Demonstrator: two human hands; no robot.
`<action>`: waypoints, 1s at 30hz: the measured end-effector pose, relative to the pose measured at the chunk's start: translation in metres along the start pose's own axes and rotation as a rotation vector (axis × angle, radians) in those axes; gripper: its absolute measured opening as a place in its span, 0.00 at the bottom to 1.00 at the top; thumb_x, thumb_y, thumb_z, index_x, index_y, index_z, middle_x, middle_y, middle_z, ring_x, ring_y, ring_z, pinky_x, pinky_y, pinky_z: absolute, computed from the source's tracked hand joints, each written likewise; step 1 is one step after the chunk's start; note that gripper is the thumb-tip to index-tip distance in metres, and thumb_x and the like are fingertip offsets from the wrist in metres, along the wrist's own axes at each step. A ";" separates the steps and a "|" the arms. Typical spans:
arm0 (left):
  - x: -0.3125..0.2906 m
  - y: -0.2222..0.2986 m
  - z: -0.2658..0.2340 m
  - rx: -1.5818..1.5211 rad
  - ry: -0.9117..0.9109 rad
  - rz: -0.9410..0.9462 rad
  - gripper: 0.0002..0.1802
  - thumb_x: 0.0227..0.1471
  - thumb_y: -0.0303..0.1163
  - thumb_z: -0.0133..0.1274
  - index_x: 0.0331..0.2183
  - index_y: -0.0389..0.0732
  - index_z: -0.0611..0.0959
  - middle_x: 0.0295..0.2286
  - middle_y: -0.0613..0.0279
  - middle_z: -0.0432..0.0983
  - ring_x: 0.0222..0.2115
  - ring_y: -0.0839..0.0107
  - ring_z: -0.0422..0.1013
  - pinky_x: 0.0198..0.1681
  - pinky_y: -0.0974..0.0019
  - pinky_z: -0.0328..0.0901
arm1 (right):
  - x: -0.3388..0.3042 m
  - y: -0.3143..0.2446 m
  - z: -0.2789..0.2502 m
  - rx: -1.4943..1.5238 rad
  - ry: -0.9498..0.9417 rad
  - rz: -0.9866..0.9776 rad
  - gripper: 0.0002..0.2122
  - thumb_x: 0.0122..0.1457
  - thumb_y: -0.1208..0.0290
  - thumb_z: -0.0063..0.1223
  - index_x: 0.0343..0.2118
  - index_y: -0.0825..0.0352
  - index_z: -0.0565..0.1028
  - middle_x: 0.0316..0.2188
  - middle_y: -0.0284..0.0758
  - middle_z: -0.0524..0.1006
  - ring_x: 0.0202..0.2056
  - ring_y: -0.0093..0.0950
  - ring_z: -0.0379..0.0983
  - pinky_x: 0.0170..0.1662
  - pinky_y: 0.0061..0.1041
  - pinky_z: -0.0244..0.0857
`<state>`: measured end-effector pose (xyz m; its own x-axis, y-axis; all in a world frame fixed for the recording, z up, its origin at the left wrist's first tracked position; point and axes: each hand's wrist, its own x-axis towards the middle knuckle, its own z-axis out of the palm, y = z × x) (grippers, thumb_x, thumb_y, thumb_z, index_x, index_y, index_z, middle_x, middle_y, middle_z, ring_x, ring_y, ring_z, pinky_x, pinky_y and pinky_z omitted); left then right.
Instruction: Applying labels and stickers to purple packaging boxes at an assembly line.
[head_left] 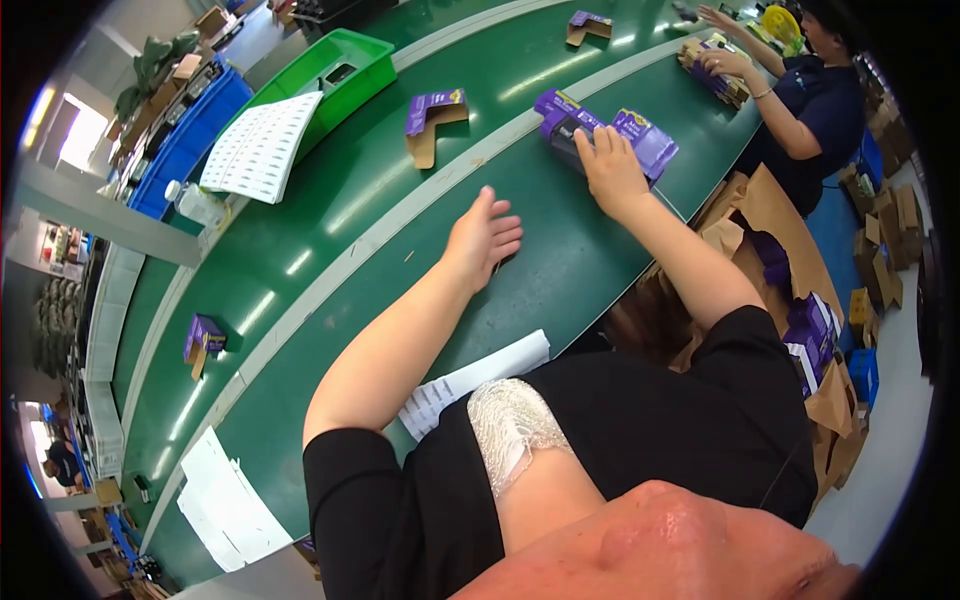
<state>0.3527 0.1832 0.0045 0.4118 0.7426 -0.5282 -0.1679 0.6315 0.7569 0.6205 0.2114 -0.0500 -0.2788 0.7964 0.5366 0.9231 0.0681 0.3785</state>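
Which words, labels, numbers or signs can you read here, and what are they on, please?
No text can be read with certainty:
Purple boxes at the right hand: lettering too small and blurred.
Three purple-and-brown cartons lying apart: print too small.
Printed page beside the green tray: rows of marks, too small.
White paper near the left arm: print too blurred.

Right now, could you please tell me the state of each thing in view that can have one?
Left hand, open, holding nothing visible.
Right hand, resting on purple packaging.
Purple packaging, touched; sealed or not, I cannot tell.
Purple-and-brown carton piece beyond the left hand, bent, untouched.
Green bin, open-topped, something dark inside.
White printed sheets, leaning on the green bin.
Clear bottle, white cap on.
White papers at lower left, lying flat.
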 end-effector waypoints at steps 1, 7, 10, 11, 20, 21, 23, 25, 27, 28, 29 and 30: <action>-0.007 0.001 -0.006 -0.004 0.006 0.009 0.42 0.65 0.58 0.38 0.61 0.28 0.63 0.58 0.30 0.61 0.61 0.43 0.60 0.64 0.50 0.58 | 0.003 0.016 0.009 -0.013 -0.017 0.008 0.27 0.51 0.76 0.53 0.58 0.68 0.66 0.48 0.48 0.68 0.50 0.46 0.66 0.54 0.38 0.63; -0.067 0.000 -0.059 -0.095 0.069 0.078 0.39 0.65 0.56 0.41 0.59 0.30 0.68 0.55 0.35 0.68 0.55 0.48 0.68 0.59 0.53 0.63 | 0.025 0.114 0.066 0.030 -0.137 0.060 0.30 0.49 0.78 0.54 0.59 0.67 0.64 0.49 0.47 0.68 0.51 0.46 0.67 0.56 0.38 0.63; -0.091 -0.004 -0.086 -0.128 0.165 0.153 0.35 0.65 0.54 0.41 0.57 0.31 0.71 0.52 0.38 0.72 0.52 0.51 0.71 0.56 0.54 0.65 | 0.023 0.167 0.096 -0.003 -0.204 0.136 0.32 0.47 0.79 0.56 0.59 0.66 0.64 0.50 0.47 0.68 0.51 0.46 0.67 0.56 0.38 0.63; -0.101 -0.006 -0.097 -0.134 0.231 0.178 0.34 0.65 0.53 0.41 0.56 0.32 0.72 0.51 0.39 0.73 0.52 0.51 0.71 0.55 0.54 0.66 | 0.027 0.179 0.107 -0.006 -0.221 0.151 0.33 0.46 0.80 0.56 0.59 0.65 0.63 0.50 0.47 0.68 0.51 0.46 0.67 0.56 0.38 0.63; -0.172 -0.035 -0.174 -0.246 0.581 0.294 0.32 0.66 0.54 0.41 0.53 0.34 0.74 0.48 0.42 0.75 0.46 0.56 0.74 0.49 0.57 0.69 | 0.049 0.273 0.185 -0.031 -0.274 0.195 0.34 0.45 0.80 0.59 0.60 0.64 0.62 0.51 0.45 0.67 0.52 0.46 0.68 0.56 0.39 0.65; -0.176 -0.036 -0.179 -0.250 0.638 0.305 0.31 0.66 0.54 0.41 0.52 0.34 0.74 0.47 0.43 0.75 0.45 0.57 0.74 0.48 0.58 0.70 | 0.051 0.281 0.191 -0.026 -0.295 0.211 0.36 0.44 0.80 0.60 0.60 0.64 0.62 0.52 0.45 0.67 0.53 0.46 0.67 0.57 0.39 0.65; -0.182 -0.037 -0.191 -0.257 0.673 0.304 0.31 0.66 0.53 0.41 0.52 0.34 0.74 0.47 0.44 0.76 0.45 0.58 0.74 0.47 0.59 0.70 | 0.052 0.299 0.203 -0.021 -0.279 0.198 0.36 0.44 0.80 0.60 0.60 0.63 0.62 0.51 0.45 0.67 0.52 0.46 0.68 0.56 0.39 0.65; -0.190 -0.038 -0.198 -0.261 0.740 0.308 0.30 0.67 0.53 0.41 0.52 0.35 0.74 0.46 0.45 0.76 0.45 0.59 0.74 0.47 0.59 0.70 | 0.049 0.315 0.217 -0.008 -0.241 0.179 0.35 0.45 0.80 0.61 0.60 0.62 0.62 0.51 0.44 0.67 0.51 0.45 0.68 0.56 0.39 0.65; -0.192 -0.036 -0.200 -0.266 0.779 0.309 0.30 0.67 0.53 0.41 0.52 0.35 0.75 0.46 0.46 0.76 0.44 0.59 0.74 0.46 0.60 0.70 | 0.048 0.322 0.226 0.001 -0.222 0.165 0.35 0.46 0.79 0.61 0.60 0.61 0.62 0.50 0.43 0.67 0.51 0.45 0.68 0.55 0.39 0.66; -0.193 -0.033 -0.199 -0.255 0.796 0.316 0.29 0.67 0.52 0.40 0.52 0.35 0.75 0.46 0.46 0.76 0.44 0.60 0.74 0.46 0.60 0.70 | 0.047 0.323 0.229 -0.011 -0.239 0.188 0.35 0.46 0.79 0.61 0.60 0.61 0.62 0.51 0.43 0.67 0.51 0.45 0.68 0.56 0.39 0.65; -0.194 -0.030 -0.199 -0.244 0.812 0.324 0.29 0.67 0.52 0.40 0.52 0.35 0.75 0.46 0.47 0.76 0.44 0.60 0.74 0.46 0.60 0.71 | 0.045 0.324 0.231 -0.024 -0.256 0.212 0.36 0.46 0.79 0.61 0.60 0.61 0.62 0.52 0.44 0.66 0.52 0.45 0.68 0.56 0.39 0.65; -0.194 -0.029 -0.198 -0.232 0.827 0.332 0.29 0.67 0.52 0.40 0.52 0.35 0.75 0.45 0.47 0.76 0.44 0.60 0.74 0.45 0.60 0.71 | 0.044 0.325 0.233 -0.038 -0.272 0.238 0.36 0.46 0.79 0.61 0.61 0.61 0.61 0.52 0.44 0.66 0.52 0.45 0.68 0.56 0.39 0.65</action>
<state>0.0999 0.0650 0.0092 -0.4457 0.7603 -0.4725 -0.3755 0.3204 0.8697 0.9698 0.4089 -0.0789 0.0278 0.9185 0.3943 0.9416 -0.1566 0.2982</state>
